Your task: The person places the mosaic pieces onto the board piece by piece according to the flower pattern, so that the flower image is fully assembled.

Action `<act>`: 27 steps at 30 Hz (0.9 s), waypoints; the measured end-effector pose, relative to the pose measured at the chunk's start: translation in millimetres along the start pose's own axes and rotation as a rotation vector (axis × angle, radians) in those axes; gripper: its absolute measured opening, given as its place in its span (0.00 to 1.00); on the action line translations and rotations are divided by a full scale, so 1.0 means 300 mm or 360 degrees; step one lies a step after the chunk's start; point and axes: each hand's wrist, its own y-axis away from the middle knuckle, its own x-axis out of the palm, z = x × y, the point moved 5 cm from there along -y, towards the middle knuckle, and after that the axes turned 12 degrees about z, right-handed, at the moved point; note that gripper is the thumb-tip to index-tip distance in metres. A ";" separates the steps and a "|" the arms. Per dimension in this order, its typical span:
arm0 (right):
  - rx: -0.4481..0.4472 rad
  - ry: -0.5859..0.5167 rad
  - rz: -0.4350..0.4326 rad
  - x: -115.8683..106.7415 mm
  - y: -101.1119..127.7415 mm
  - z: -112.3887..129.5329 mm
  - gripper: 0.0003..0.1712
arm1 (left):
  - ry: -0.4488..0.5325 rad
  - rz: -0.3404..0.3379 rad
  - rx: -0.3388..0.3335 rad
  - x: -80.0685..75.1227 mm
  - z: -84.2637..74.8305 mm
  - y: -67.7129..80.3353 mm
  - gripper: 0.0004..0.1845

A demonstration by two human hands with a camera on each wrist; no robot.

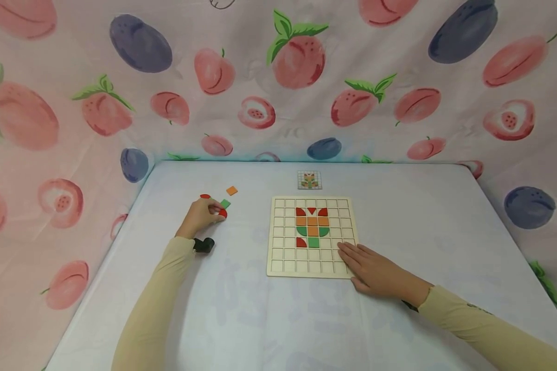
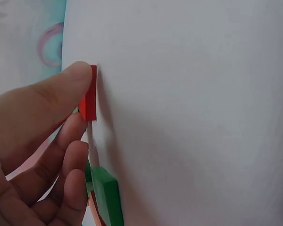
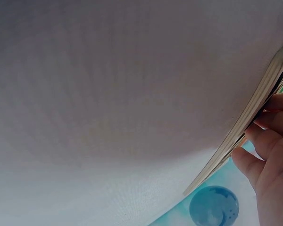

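My left hand (image 1: 201, 216) pinches a red curved-edged piece (image 1: 222, 212) between thumb and fingers, left of the board. In the left wrist view the thumb presses the flat side of this red piece (image 2: 90, 96). A green piece (image 1: 225, 204) lies just beyond it, an orange square (image 1: 232, 190) farther back, and another red piece (image 1: 205, 196) partly behind the hand. My right hand (image 1: 379, 270) rests with extended fingers on the lower right corner of the wooden grid board (image 1: 283, 263). Red, orange and green pieces (image 1: 313, 221) form a tulip-like pattern in its cells.
A small pattern card (image 1: 309, 180) with a gridded flower picture lies behind the board. White cloth covers the table (image 1: 241, 319). A fruit-printed curtain (image 1: 255, 67) rises at the back and sides. Dark straps (image 1: 204, 245) show at the wrists.
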 end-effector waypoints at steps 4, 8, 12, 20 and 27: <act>0.0004 -0.0014 0.0020 0.002 -0.002 0.000 0.35 | 0.0002 0.0043 0.0023 0.019 -0.017 -0.002 0.15; 0.0010 -0.0030 0.0039 0.001 -0.002 0.001 0.35 | 0.0019 0.0078 0.0055 0.034 -0.030 -0.005 0.14; 0.0012 -0.0034 0.0049 0.002 -0.003 0.000 0.35 | 0.0059 0.0079 0.0074 0.035 -0.036 -0.011 0.16; -0.0001 -0.0018 0.0006 0.000 0.000 0.000 0.35 | -0.0041 0.0152 0.0157 0.036 -0.059 -0.016 0.16; 0.0008 -0.0021 0.0012 -0.002 0.000 -0.001 0.35 | -0.0079 0.0171 0.0104 0.040 -0.052 -0.010 0.12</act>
